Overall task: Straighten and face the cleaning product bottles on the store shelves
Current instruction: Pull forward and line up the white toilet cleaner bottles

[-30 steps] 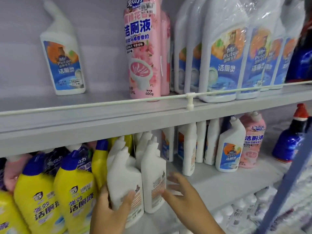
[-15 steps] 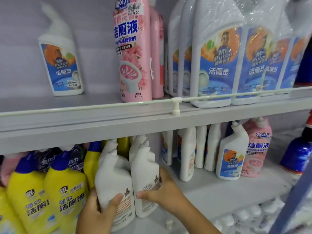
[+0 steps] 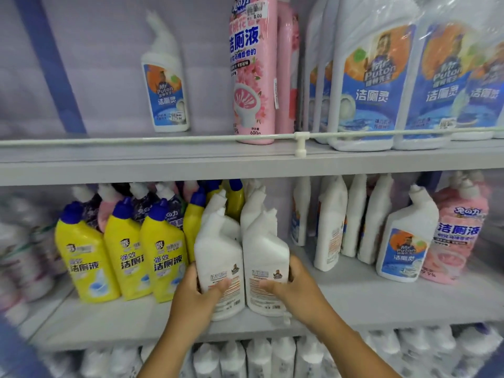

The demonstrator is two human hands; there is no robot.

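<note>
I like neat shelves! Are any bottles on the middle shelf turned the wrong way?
Yes. The two white angled-neck plastic bottles held by the left hand and right hand show their small-print back labels. Beside them, the yellow blue-capped plastic bottles show front labels. More white bottles further right stand side-on.

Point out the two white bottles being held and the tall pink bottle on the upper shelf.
left white bottle (image 3: 218, 252): head view, bare body above label.
right white bottle (image 3: 266, 249): head view, bare body above label.
tall pink bottle (image 3: 252, 77): head view, front label.
</note>
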